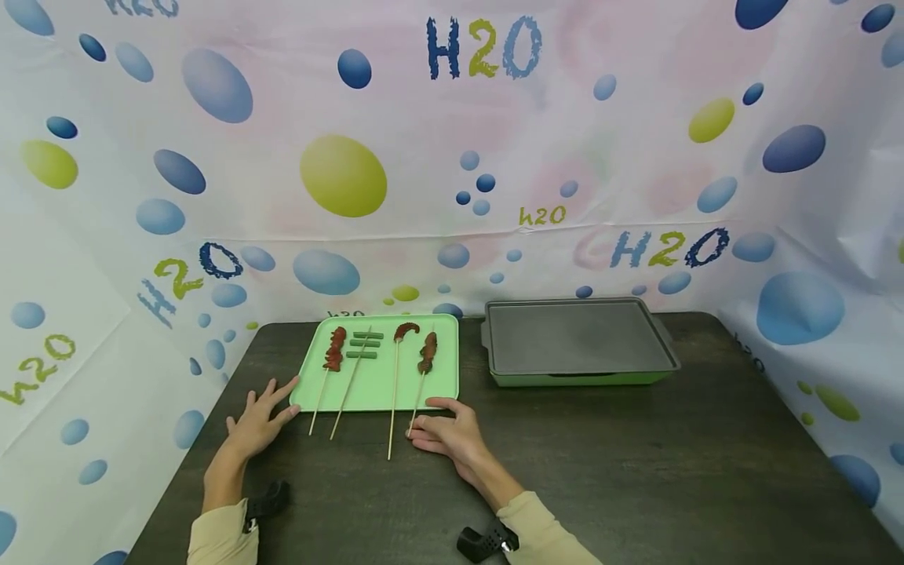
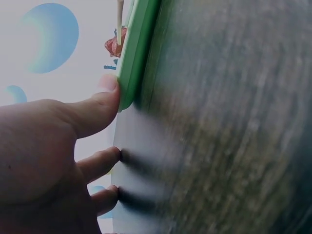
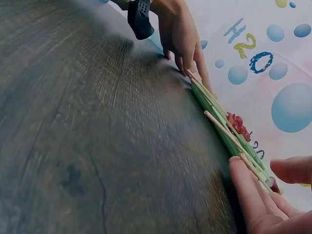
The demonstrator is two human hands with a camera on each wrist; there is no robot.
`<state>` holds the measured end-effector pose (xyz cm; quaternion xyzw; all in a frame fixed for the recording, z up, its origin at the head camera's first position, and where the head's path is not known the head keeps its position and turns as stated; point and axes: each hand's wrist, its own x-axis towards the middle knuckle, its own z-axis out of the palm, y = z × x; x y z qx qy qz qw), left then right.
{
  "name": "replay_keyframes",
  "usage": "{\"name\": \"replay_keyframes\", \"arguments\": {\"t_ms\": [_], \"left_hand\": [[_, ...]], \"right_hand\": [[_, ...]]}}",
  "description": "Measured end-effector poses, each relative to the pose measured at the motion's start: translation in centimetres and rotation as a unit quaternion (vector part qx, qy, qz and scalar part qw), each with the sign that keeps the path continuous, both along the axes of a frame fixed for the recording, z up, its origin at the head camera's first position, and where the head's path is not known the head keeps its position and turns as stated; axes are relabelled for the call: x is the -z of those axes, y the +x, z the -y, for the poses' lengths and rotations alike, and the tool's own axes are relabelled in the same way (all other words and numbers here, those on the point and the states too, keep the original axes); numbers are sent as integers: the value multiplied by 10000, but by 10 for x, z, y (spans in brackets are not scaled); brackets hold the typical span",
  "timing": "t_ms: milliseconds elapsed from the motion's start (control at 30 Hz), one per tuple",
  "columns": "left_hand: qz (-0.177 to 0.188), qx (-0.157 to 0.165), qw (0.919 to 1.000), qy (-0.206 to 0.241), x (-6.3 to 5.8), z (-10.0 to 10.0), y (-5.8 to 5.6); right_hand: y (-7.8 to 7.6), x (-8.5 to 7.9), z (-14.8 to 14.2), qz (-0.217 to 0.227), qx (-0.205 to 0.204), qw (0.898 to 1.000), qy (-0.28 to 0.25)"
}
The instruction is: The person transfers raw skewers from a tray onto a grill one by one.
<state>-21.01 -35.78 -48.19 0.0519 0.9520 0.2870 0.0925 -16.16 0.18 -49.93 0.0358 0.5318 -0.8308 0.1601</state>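
A light green tray (image 1: 381, 384) holds several skewers, their sticks jutting over its front edge. From left to right they carry red chunks (image 1: 334, 351), green bean-like pieces (image 1: 362, 355), a dark red curled piece (image 1: 406, 329) and brown meat-like chunks (image 1: 427, 353). My left hand (image 1: 250, 428) touches the tray's front left corner, fingers spread; its thumb lies against the rim in the left wrist view. At the front right, my right hand (image 1: 452, 435) has its fingertips by the rightmost stick (image 1: 417, 404). In the right wrist view its thumb (image 3: 292, 169) stands apart from the fingers.
Right of the tray stands a grey flat-topped griddle (image 1: 579, 337) with a green base. Both rest along the back of a dark wooden table (image 1: 636, 471). A printed sheet (image 1: 452, 141) with dots hangs behind and at the sides. Each wrist wears a black device (image 1: 487, 541).
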Motion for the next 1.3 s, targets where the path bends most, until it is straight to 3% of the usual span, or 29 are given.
{"name": "replay_keyframes", "arguments": {"t_ms": [267,567,1000,1300], "left_hand": [[-5,-77,10000,12,5,3,0],[-22,-76,10000,27,3,2,0],[-91,-81,9999,93,2,3,1],[-152,-96,9998,126,2,3,1]], "right_hand": [[-4,2,5,-83,241,9996,72],[-4,6,-5,-84,210,9997,69],[5,7,-20,-204,26,9998,-12],[10,-6,-29,-319,-168,9993,76]]}}
